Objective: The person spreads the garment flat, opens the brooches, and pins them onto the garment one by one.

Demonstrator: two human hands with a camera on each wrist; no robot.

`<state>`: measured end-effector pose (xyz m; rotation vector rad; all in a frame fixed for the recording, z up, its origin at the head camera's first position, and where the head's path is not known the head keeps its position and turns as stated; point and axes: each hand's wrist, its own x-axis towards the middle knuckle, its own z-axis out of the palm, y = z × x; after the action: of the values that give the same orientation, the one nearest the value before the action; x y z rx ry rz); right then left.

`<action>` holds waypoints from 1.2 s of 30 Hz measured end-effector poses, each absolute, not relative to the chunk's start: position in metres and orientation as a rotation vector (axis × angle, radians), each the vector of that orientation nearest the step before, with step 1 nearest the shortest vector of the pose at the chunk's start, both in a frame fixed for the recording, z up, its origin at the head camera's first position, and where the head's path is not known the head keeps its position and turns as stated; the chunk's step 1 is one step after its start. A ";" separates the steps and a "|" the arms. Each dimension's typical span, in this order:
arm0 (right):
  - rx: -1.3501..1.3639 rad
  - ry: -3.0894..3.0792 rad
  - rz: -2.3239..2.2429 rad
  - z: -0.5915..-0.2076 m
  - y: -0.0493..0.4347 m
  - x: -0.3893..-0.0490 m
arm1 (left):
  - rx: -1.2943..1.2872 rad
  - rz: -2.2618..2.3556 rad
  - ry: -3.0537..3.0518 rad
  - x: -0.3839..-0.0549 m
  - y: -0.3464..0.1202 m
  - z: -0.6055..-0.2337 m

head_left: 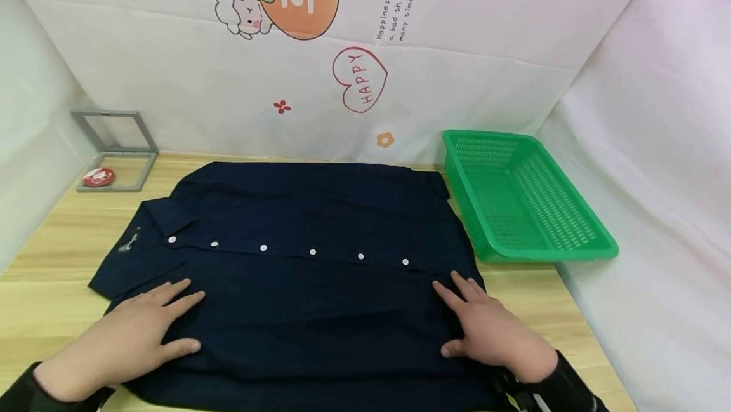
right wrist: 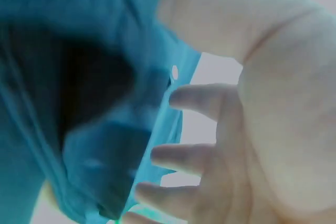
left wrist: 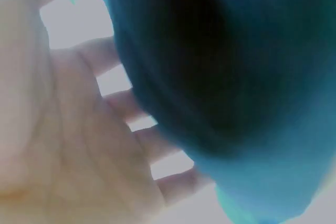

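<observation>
A dark navy button-up shirt (head_left: 308, 310) lies spread over the wooden table, its collar to the left and a row of white buttons running across it. Below the collar my left hand (head_left: 145, 332) rests on the cloth with fingers spread. Towards the hem, my right hand (head_left: 491, 326) touches the shirt, its fingers also spread. In the left wrist view the blurred cloth (left wrist: 247, 177) hides the fingertips of the left hand (left wrist: 89, 135). The right wrist view shows the straight fingers of the right hand (right wrist: 231, 145) beside loose shirt cloth (right wrist: 110, 161).
A green plastic basket (head_left: 571, 255) stands at the back right, next to the shirt's hem. At the back left is a grey hinged frame (head_left: 150, 164) with a small red-and-white round item (head_left: 99, 177). White printed cloth (head_left: 457, 82) rises behind the table (head_left: 40, 298).
</observation>
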<state>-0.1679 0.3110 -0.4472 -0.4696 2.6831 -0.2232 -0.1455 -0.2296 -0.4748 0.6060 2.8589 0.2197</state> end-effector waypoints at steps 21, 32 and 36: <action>-0.377 2.571 -0.249 -0.461 0.325 -0.174 | 0.380 0.212 2.722 -0.126 -0.241 -0.496; -0.403 2.558 -0.250 -0.459 0.328 -0.187 | 0.421 0.232 2.735 -0.125 -0.238 -0.492; -0.401 2.566 -0.242 -0.457 0.330 -0.187 | 0.411 0.235 2.729 -0.124 -0.234 -0.491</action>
<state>-0.1866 0.3299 -0.4574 -0.4009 2.5664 -0.2415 -0.1244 -0.2343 -0.4908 0.4106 2.7289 0.2345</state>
